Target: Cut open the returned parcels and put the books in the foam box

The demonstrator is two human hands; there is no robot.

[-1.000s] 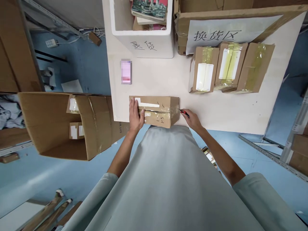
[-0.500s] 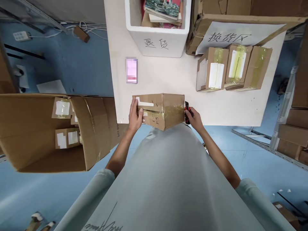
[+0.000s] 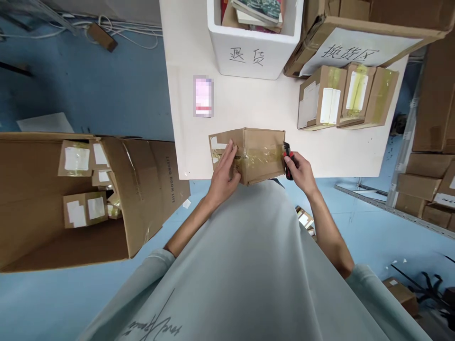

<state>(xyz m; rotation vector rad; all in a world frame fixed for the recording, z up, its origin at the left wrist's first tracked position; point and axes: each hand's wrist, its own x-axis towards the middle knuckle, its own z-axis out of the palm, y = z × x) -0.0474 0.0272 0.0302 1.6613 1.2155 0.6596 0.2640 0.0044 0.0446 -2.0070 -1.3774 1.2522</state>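
Note:
A taped brown cardboard box [image 3: 263, 149] rests at the front edge of the white table [image 3: 245, 102], close to my body. My left hand [image 3: 224, 173] lies on the box's left face with its fingers stretched out and pressed against the cardboard. In my right hand [image 3: 302, 171] is a black and red box cutter [image 3: 288, 161], held at the box's right edge. The fingers of that hand wrap round its handle. Whether the blade is out or touches the tape, I cannot tell.
A phone with a blurred screen [image 3: 203, 97] lies left on the table. Behind stand a white foam bin [image 3: 254, 57] of books and a large carton [image 3: 408, 33]. Several taped boxes [image 3: 322, 99] sit to the right. An open carton [image 3: 149, 175] holding small parcels is at left.
My left hand has slid rightward along the box, from its left end nearer the middle. The right hand still holds the cutter at the right edge. The view has shifted slightly.

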